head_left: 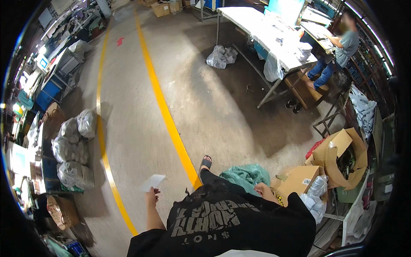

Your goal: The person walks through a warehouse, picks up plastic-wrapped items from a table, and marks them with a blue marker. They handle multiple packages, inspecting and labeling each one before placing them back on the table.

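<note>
My left hand [151, 195] is out in front of my body with its fingers closed on a white sheet of paper [153, 182], which tilts above the floor. To the right, my right hand [262, 187] has its fingers curled in front of a green plastic sack [247, 175]. I cannot tell whether it touches the sack or holds anything. One foot in a dark sandal [206, 162] shows ahead of me, beside the yellow floor line [165, 107].
Open cardboard boxes [299, 180] stand at the right. Plastic-wrapped bundles [75, 150] are stacked at the left by a worktable. Far right, a person [346, 45] sits near a long white table [248, 21], with a clear bag of pale material [221, 56] on the floor beside it.
</note>
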`<state>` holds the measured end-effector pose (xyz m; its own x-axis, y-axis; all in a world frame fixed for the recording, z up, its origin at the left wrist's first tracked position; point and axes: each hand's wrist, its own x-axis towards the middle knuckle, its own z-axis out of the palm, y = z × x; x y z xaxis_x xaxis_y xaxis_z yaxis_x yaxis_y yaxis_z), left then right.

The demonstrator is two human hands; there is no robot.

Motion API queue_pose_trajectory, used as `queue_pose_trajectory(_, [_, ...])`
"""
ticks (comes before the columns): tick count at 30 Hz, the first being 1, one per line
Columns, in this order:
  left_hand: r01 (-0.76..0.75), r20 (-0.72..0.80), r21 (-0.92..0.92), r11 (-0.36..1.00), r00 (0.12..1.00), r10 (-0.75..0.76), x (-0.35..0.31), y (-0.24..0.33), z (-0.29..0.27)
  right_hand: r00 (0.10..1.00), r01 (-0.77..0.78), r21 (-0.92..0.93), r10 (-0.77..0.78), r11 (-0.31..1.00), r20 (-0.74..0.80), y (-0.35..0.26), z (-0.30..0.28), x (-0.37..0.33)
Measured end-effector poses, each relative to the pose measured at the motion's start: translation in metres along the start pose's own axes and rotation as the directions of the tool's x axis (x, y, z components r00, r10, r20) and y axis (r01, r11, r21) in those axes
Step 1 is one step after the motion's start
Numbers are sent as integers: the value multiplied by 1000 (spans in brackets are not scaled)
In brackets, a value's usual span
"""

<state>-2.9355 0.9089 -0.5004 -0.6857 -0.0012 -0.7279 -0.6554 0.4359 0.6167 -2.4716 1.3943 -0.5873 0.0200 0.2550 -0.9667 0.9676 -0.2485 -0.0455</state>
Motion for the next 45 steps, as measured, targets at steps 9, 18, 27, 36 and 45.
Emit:
queue_pose_trajectory(9, [168,23,141,976,985,-173,103,146,93,678,571,-373,-676,731,-289,-428,-107,-9])
queue_pose_trajectory(18, [222,115,328,918,955,-272,281,304,139,837,446,-96,-453,890,-308,-680,-196,-5])
queue_pose_trajectory(27, [-113,231,419,901,973,14,519,692,287,992,98,313,-67,945,-107,-734,-250,68])
queue_pose_trajectory(36, [-144,255,237,961,964,81,613,964,487,995,0,310,30,951,-92,-949,-413,126])
queue_pose_trajectory(45, [-154,311,280,948,949,62,698,1006,573,510,633,-221,-615,742,-601,-1317,-636,197])
